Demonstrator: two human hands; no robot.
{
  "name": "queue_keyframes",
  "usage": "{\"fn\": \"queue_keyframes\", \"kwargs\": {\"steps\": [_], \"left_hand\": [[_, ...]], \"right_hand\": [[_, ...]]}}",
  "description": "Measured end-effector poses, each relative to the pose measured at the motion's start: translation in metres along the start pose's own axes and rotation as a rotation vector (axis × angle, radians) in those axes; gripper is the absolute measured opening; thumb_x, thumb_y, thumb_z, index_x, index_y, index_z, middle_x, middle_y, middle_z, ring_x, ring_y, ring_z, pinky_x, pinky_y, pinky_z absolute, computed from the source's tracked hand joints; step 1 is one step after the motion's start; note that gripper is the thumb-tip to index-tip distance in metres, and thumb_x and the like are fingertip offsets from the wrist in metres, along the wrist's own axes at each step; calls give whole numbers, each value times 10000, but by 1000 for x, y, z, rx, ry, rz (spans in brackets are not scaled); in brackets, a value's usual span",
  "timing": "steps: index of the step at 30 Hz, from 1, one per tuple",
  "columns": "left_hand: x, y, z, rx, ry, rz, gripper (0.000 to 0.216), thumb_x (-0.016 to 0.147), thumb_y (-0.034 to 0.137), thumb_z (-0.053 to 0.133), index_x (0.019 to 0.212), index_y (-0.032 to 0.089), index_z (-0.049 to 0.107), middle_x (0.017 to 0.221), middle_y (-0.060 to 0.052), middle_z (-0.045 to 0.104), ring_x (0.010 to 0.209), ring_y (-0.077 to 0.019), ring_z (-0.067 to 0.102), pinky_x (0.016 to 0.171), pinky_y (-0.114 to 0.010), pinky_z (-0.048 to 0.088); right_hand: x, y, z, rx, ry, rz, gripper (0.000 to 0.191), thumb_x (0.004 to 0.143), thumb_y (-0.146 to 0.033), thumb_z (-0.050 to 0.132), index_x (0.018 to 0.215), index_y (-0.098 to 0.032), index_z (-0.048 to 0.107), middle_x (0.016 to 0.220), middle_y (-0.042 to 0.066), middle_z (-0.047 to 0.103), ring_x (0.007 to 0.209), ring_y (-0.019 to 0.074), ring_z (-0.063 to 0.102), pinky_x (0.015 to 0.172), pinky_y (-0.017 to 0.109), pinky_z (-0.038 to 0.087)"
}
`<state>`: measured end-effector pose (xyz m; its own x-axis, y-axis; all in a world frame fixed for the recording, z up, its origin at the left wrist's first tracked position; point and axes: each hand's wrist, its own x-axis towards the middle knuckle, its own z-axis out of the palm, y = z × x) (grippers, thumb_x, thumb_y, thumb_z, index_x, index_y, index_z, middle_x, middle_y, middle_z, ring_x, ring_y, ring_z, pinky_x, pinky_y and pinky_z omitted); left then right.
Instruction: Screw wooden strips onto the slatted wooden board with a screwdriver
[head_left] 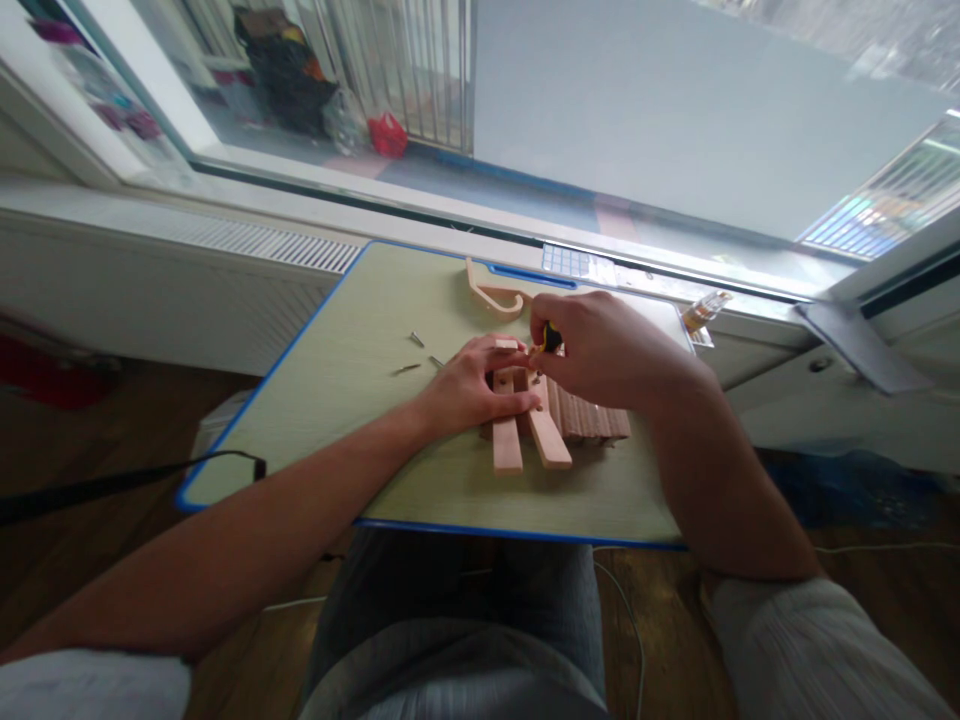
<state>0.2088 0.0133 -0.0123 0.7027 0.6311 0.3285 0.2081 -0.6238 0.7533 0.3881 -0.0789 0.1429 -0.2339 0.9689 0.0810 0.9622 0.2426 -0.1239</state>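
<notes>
My right hand (581, 340) is closed around a black-and-yellow handle (552, 338), which looks like a screwdriver's; its tip is hidden by my fingers. My left hand (476, 382) grips a light wooden piece with two flat legs (550, 440), its thumb lying across them and its fingers behind. Dark holes or screw heads show in the wood. Under the wooden piece lies corrugated cardboard (596, 418). To the left of my left hand are a few loose screws (417, 340). Beyond my hands rests a curved wooden piece (495, 298) with a curled end.
The small pale table (322, 400) has a blue rim and a blue groove (532, 275) at its far edge. Past it are a radiator (285, 243) and a window sill. A small bottle (705, 312) stands by the right edge. A black strap (135, 480) hangs at the left.
</notes>
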Motion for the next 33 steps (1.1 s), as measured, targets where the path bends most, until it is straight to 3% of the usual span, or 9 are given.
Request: {"fn": "queue_keyframes", "kwargs": {"steps": [11,19,24,28,33], "left_hand": [[-1,0,1,-55,-3,-30,560,809,559,910,1265,248,815,1519,-108,677,1404,-334,670,1284,-497,515],[-1,2,-1,-34,2,-20,531,811,544,917,1242,249,826,1483,-109,694,1391,-332,669,1302,-515,491],[1,3,-3,4,-37,-17,544,818,570,896,1254,251,828,1517,-112,677,1429,-341,640,1306,-521,483],[3,2,-4,38,-41,-18,537,820,557,896,1262,257,834,1514,-113,684,1430,-348,637,1309,-548,475],[0,0,-1,-11,-10,-12,533,822,562,903,1252,255,839,1495,-112,697,1420,-338,650,1305,-527,484]], "right_hand": [[3,-4,2,-80,-2,111,320,976,-463,627,1017,-198,800,877,112,778,777,232,658,651,370,308],[4,-2,2,-123,11,157,320,952,-466,650,959,-191,813,823,117,753,738,235,639,651,374,322],[2,-3,1,-131,-8,140,319,967,-464,626,1020,-201,799,877,122,776,768,246,656,666,374,318],[-2,-1,-2,-40,-55,51,233,896,-364,661,1054,-222,757,1005,111,793,854,245,655,714,368,376],[-3,1,-4,39,-118,-14,272,809,-173,621,1062,-213,715,1053,100,790,916,235,652,757,351,405]]}}
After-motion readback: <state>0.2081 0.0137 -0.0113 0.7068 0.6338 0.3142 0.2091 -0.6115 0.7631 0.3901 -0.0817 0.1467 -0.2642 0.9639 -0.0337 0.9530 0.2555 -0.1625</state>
